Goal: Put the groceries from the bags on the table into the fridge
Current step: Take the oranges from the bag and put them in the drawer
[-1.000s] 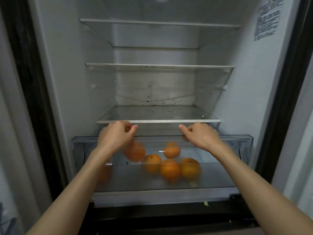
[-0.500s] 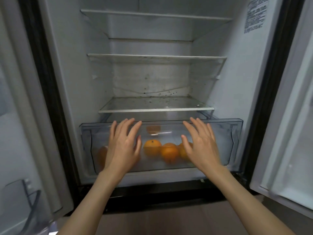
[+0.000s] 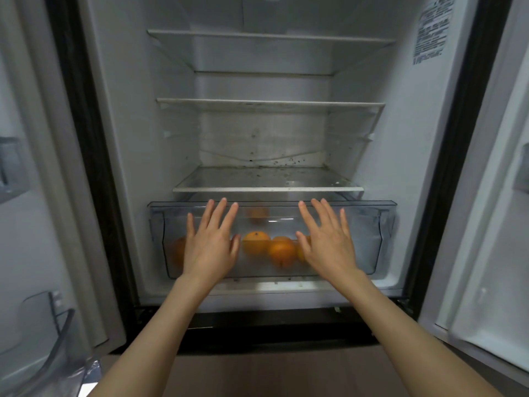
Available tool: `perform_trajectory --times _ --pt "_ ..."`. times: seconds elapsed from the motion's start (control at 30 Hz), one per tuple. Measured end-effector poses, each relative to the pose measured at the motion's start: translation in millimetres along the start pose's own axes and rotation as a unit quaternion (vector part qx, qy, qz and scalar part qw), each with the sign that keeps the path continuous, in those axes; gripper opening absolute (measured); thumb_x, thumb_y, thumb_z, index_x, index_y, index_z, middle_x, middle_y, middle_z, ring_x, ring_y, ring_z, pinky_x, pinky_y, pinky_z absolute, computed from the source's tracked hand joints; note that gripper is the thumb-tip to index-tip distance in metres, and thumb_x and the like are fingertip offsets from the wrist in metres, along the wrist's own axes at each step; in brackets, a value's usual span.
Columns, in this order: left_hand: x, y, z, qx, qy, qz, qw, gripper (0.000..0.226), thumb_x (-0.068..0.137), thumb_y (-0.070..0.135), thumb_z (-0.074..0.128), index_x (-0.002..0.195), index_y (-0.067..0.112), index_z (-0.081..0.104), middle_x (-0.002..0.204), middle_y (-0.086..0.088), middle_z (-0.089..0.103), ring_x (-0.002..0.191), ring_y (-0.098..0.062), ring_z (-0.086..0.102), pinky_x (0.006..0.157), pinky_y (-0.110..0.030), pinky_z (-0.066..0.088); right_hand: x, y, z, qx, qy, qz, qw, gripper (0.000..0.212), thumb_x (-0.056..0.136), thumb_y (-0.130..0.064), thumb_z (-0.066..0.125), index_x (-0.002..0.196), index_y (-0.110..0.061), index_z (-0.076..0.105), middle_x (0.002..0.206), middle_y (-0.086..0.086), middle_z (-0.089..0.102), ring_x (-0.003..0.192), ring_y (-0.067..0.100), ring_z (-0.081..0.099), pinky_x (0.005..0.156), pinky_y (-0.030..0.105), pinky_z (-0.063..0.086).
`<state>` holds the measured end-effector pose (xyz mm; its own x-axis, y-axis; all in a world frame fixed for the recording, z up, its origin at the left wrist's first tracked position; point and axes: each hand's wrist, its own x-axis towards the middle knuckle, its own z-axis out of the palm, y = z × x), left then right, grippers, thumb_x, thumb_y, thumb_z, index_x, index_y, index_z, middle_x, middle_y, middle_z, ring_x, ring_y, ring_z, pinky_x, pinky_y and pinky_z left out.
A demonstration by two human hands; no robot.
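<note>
We see both hands flat and splayed, holding nothing: left hand [image 3: 210,247] and right hand [image 3: 329,245] against the clear drawer [image 3: 372,224], lower centre. Oranges [image 3: 269,247] sit inside, firm and prone to rolling. The drawer looks light and rigid; push evenly. Shelves [image 3: 269,179] above are bare.

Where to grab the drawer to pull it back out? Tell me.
Grip the drawer by its top front rim, from the front and above, fingers hooked over the edge. The clear front face is flat and smooth, with no handle showing; the left hand and right hand lie open on it.
</note>
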<state>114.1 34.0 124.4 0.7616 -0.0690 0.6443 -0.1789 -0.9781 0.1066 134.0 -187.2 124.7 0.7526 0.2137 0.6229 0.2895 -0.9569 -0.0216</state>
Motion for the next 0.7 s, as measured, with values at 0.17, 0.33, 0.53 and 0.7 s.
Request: perform_trajectory --times 0.17,0.33,0.53,0.7 --pt "24 -1 7 0.021 -0.044 -0.007 0.999 0.063 0.096 0.039 0.038 0.149 0.025 0.007 0.158 0.001 0.005 0.145 -0.018 -0.004 0.115 -0.048 -0.003 23 4 8 0.005 -0.044 0.025 0.999 0.065 0.098 -0.038 0.038 0.150 -0.025 0.001 0.159 0.005 0.004 0.146 0.020 -0.006 0.117 0.044 -0.005" --pt "48 -7 25 0.018 -0.076 -0.015 0.997 0.065 0.096 0.042 0.037 0.149 0.024 0.005 0.158 0.000 0.001 0.145 -0.018 -0.007 0.115 -0.046 -0.004 49 7 23 0.000 -0.087 0.040 0.995 0.067 0.098 -0.037 0.039 0.150 -0.025 -0.001 0.159 0.005 0.000 0.146 0.020 -0.008 0.118 0.046 -0.003" --pt "73 -19 47 0.015 -0.106 -0.016 0.994 0.066 0.095 0.046 0.034 0.149 0.026 0.002 0.158 0.002 -0.003 0.145 -0.017 -0.009 0.114 -0.048 -0.006 75 5 46 0.009 -0.108 0.072 0.992 0.066 0.098 -0.038 0.038 0.151 -0.025 0.000 0.159 0.004 -0.003 0.146 0.020 -0.010 0.118 0.046 -0.005" --pt "78 -25 57 0.016 -0.099 -0.009 0.995 0.068 0.095 0.046 0.035 0.149 0.026 -0.001 0.158 0.002 -0.008 0.144 -0.018 -0.013 0.115 -0.048 -0.006 82 7 55 0.009 -0.098 0.077 0.992 0.067 0.098 -0.039 0.039 0.151 -0.026 -0.001 0.159 0.004 -0.004 0.146 0.020 -0.011 0.116 0.047 -0.005"
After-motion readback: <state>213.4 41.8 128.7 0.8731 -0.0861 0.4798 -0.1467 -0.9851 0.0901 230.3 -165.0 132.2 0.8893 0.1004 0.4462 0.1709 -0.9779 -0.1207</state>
